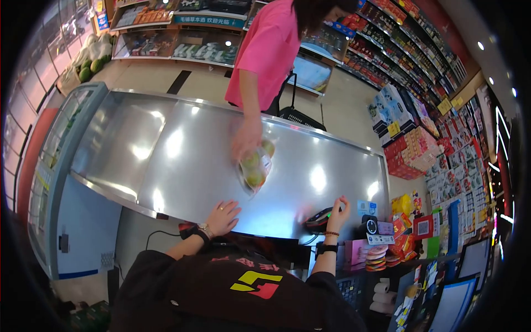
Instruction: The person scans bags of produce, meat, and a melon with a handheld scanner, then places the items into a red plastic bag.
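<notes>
My left hand (pixel 222 218) rests at the near edge of the steel counter (pixel 204 141), fingers stretched out and holding nothing. Farther right, my right hand (pixel 338 214) is closed around a black handheld barcode scanner (pixel 319 220) with a small green light. A faint red glow shows on the metal by the scanner's front. Mid-counter, beyond both my hands, lies a clear plastic bag of green round fruit (pixel 254 170). The hand (pixel 246 139) of a person in a pink shirt is at the bag, blurred; its exact grip cannot be made out.
Across the counter stands the person in pink (pixel 265 55), near a black shopping basket (pixel 301 118). A glass-doored fridge (pixel 61 149) flanks the left end. At right are a payment device (pixel 371 227), snack packets (pixel 405 238) and stacked boxes (pixel 409 149). A monitor (pixel 265 243) sits before me.
</notes>
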Motion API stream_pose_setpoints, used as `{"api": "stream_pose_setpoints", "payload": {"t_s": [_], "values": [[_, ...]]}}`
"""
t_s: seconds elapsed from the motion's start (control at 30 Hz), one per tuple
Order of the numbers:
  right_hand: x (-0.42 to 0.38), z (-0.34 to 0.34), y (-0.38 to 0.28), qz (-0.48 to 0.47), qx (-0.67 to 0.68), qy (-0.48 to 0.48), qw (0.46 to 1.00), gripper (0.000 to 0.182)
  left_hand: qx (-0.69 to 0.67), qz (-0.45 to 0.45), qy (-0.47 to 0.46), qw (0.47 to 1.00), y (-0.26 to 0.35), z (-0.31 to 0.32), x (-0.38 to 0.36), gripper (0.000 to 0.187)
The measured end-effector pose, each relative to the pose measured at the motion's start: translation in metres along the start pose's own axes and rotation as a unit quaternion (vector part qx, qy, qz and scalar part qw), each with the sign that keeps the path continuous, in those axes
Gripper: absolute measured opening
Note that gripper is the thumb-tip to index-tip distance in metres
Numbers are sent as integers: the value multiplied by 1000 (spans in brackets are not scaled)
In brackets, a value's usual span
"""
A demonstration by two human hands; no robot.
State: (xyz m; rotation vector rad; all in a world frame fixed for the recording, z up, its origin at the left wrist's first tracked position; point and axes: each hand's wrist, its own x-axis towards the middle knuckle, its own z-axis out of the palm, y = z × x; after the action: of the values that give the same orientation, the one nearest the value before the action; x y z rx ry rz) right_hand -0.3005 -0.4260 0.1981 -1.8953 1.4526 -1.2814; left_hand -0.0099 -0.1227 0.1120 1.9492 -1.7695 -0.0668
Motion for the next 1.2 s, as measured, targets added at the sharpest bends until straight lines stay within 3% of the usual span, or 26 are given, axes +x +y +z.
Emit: {"api": "stream_pose_setpoints", "payload": {"t_s": [0.03,0.13,0.17,0.27,0.3,0.37,0.47,0.53,0.67,0.73,0.83,0.93,1.07,1.2], "values": [[-2,-3,2,-29,52,37,998,30,1,1,2,1000,0,-1,1,39],[-27,-24,-8,-63,-21,-11,998,38,0,-5,2,1000,1,-4,1,39],[-36,-29,13,-74,-65,-64,993,55,-2,-6,0,1000,1,-5,1,39],[-63,-41,1,-140,-177,-128,966,77,-14,-8,-3,1000,0,-2,2,40],[-65,-45,3,-126,-164,-149,967,93,-17,-11,13,1000,3,-4,4,37],[-64,-49,5,-122,-156,-159,967,93,-20,-16,41,999,5,-10,9,32],[-61,-49,-6,-108,-159,-165,967,101,-152,-64,-112,980,-22,-3,38,22],[-60,-51,-10,-98,-150,-163,970,104,-173,-19,24,984,-14,-25,75,14],[-63,-55,-9,-104,-168,-185,963,109,-122,105,77,984,-20,-47,171,14],[-66,-57,-14,-91,-163,-199,962,110,-33,95,5,995,-46,-22,211,24],[-70,-59,-15,-86,-162,-209,961,111,39,-20,-98,994,-49,-19,237,42],[-70,-60,-15,-49,-137,-209,967,112,-7,-115,-159,981,-35,-26,244,58],[-71,-48,-21,-30,-103,-187,977,107,-33,-140,-114,983,-18,-20,216,71],[-67,-14,-60,-103,-126,-217,962,102,-42,-131,-86,987,5,-21,174,81]]}}
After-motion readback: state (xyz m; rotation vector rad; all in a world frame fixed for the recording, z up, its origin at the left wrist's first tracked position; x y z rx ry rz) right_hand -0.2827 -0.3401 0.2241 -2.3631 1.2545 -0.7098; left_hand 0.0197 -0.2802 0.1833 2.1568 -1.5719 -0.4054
